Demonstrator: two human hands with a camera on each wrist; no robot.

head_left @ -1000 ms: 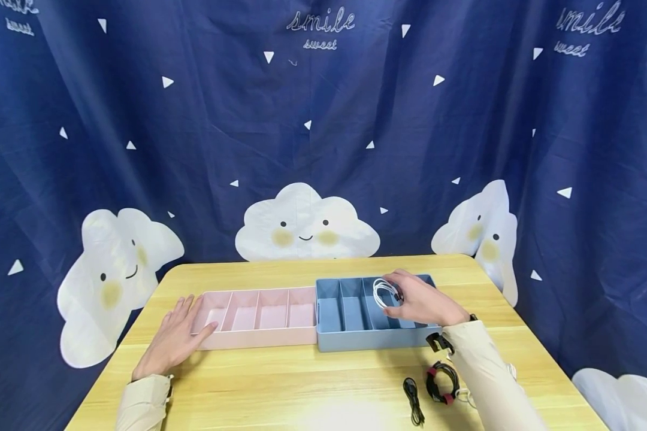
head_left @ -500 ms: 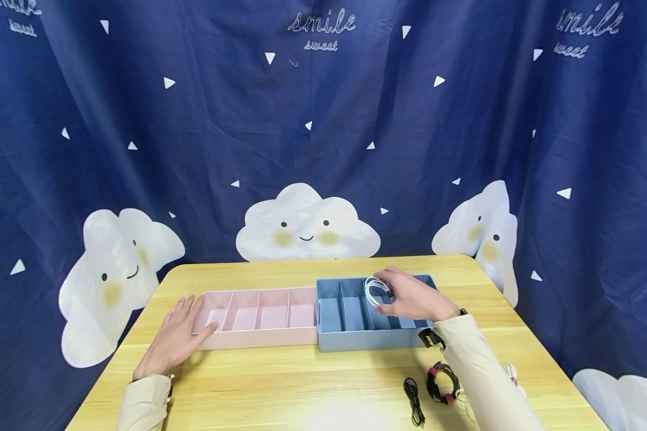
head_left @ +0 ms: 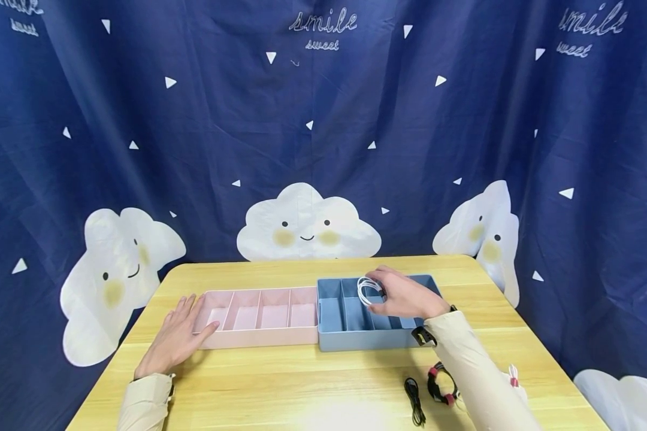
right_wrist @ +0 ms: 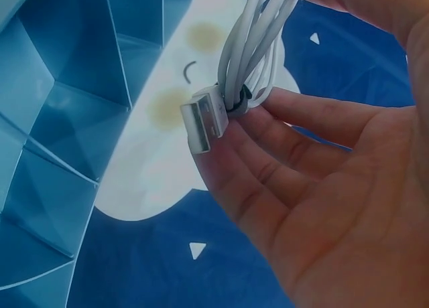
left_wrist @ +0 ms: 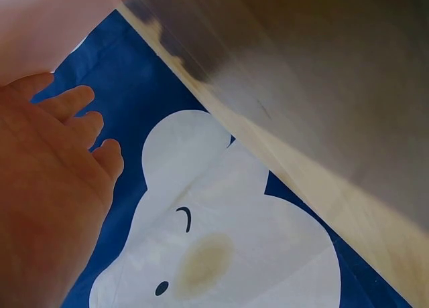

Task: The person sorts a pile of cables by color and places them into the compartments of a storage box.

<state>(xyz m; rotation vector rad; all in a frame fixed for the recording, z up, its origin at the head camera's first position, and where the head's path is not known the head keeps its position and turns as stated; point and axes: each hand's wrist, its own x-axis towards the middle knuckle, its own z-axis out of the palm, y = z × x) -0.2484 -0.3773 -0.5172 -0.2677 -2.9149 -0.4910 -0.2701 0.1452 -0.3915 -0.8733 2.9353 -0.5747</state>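
A coiled white cable (head_left: 368, 291) is held by the right hand (head_left: 407, 294) above the blue divided box (head_left: 366, 341). In the right wrist view the thumb and fingers of the right hand (right_wrist: 315, 167) grip the cable (right_wrist: 253, 47), its metal USB plug (right_wrist: 204, 124) lying at the fingertips. The left hand (head_left: 174, 341) rests with spread fingers on the left end of the pink divided box (head_left: 259, 339). In the left wrist view the left hand (left_wrist: 53, 181) has its fingers extended beside the pink box wall (left_wrist: 47, 27).
On the wooden table (head_left: 280, 395), a bundled black cable (head_left: 414, 401) and a black coil with red ties (head_left: 437, 386) lie at the front right. A white cable with a red tie (head_left: 513, 377) is partly behind the right sleeve. A blue curtain (head_left: 302, 149) hangs behind.
The right hand has moved left over the blue box, carrying the white cable. More of the white cable with the red tie shows beside the sleeve. The left hand has stayed on the pink box.
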